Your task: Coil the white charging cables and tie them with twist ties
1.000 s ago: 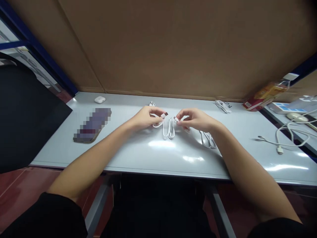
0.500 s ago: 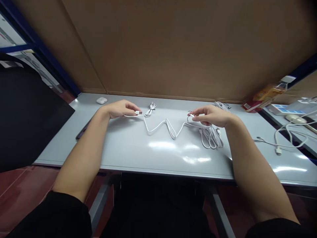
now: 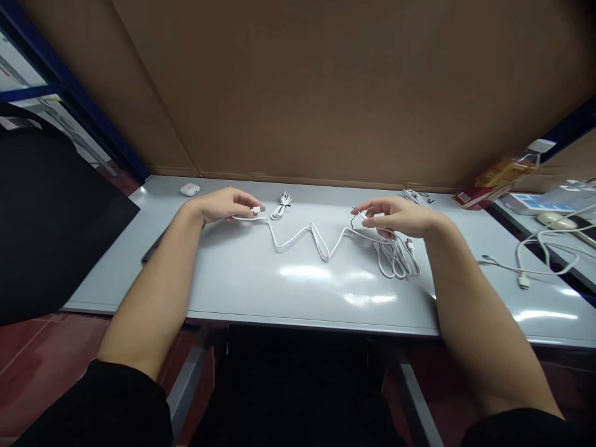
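A white USB cable (image 3: pixel 293 241) lies in loose zigzag bends across the grey table between my hands. My left hand (image 3: pixel 226 205) pinches its USB plug end, the metal tip pointing right. At the other end, my right hand (image 3: pixel 395 216) has the small white connector between thumb and fingers. A thin black twist tie (image 3: pixel 352 220) shows by the right fingertips. Under and in front of my right hand rests a coiled white cable (image 3: pixel 397 259). Another bundled white cable (image 3: pixel 282 207), tied in black, sits to the right of my left hand.
A white earbud case (image 3: pixel 190 189) lies at the back left, and a phone (image 3: pixel 151 249) is partly hidden by my left forearm. More white cable (image 3: pixel 416 197) lies behind my right hand. To the right are a loose cable (image 3: pixel 524 280), a bottle (image 3: pixel 535 152) and a computer mouse (image 3: pixel 556 221).
Both hands stay nearly in place. The plug in my left hand has tilted slightly upward, and the connector in my right hand has turned a little. The cable between them barely shifts.
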`<state>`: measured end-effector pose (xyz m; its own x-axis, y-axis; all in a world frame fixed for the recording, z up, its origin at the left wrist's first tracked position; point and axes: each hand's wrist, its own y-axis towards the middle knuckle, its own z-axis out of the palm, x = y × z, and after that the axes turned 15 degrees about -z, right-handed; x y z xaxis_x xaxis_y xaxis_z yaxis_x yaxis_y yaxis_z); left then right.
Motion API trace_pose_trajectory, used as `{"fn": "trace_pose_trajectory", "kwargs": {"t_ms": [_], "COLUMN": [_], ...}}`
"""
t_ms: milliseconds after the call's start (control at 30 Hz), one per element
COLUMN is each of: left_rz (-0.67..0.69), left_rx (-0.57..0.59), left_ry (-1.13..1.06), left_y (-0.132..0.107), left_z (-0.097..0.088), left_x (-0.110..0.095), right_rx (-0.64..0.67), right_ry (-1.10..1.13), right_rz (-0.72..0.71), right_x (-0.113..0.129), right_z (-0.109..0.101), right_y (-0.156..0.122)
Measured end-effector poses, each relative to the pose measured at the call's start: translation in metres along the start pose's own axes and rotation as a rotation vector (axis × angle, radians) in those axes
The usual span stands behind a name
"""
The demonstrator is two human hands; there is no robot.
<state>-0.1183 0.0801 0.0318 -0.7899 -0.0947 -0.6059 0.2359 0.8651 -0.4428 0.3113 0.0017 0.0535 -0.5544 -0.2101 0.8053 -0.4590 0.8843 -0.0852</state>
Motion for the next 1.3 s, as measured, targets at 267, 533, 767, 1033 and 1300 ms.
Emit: {"fn": "trace_pose_trajectory", "kwargs": {"t_ms": [267,533,767,1033,1300], "left_rz": [0.063,0.239,0.425,0.504,0.283], "left_rx": [0.086,-0.106,-0.196,-0.233,0.042], "left_ry": [-0.086,-0.184,0.056,0.167,-0.153], "left_y": [-0.004,-0.006,-0.018,-0.013,-0.017], "left_z": [0.024,0.096,0.124,0.124,0.121], "left_x": [-0.020,-0.056,-0.066,-0.062,-0.066], "right_rx": [-0.088,-0.099,-0.279,-0.340,-0.187], "right_ry": [0.292,0.261,-0.296,-0.428,-0.684], "right_rz": [-0.050,-0.176,-0.308,-0.368,-0.468], "right_x": [-0.003,0.002,0.004,-0.001,0.017], "right_z": [0.015,0.066,0.093,0.100,0.112], "right_y": [0.010,0.030,0.039,0.041,0.032]}}
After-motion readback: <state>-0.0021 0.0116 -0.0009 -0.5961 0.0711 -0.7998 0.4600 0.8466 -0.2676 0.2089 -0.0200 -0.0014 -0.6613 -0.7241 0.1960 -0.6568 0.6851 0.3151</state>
